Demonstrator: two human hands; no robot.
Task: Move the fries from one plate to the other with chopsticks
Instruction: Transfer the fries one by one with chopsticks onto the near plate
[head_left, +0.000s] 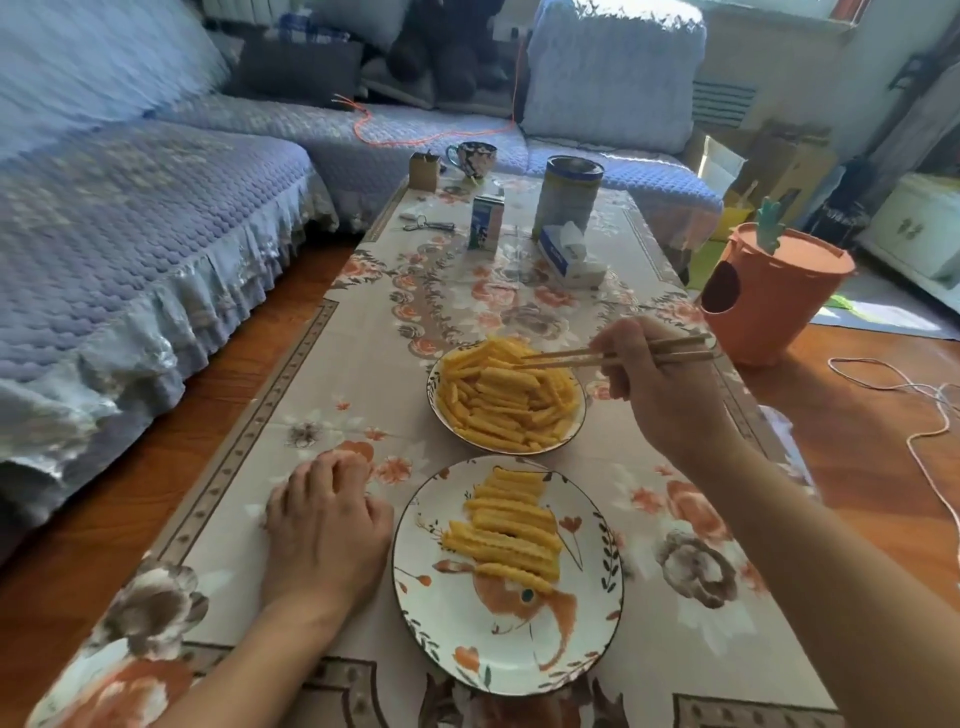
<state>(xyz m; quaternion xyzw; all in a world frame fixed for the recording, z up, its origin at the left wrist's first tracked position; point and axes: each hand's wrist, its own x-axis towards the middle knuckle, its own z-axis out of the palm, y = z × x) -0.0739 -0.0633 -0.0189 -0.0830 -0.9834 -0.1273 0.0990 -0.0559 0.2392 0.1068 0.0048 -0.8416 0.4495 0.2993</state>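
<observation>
Many yellow crinkle-cut fries sit heaped in the round white far plate at frame centre; a smaller batch, laid roughly parallel, lies on the white floral-painted near plate at lower centre. The plates are just beside each other on the floral-clothed surface.

Right hand, centre right: fingers curled round a pair of light wooden chopsticks, tips slightly parted over the far heap's upper edge. Whether a fry is pinched cannot be told.

Left hand, lower left: rests on the cloth beside the near plate, fingers loosely bent, holding nothing.

Handling, judged: fries look light, stiff, short; ridges should give the tips some bite, though greasy surfaces may slip. Likely brittle if squeezed hard. Best hold: across the middle of one top-lying fry, so it hangs level.

Upper centre: small blue-and-white carton, tall metal tin with blue band, tissue pack, patterned cup. Print on all is too blurred to read.
</observation>
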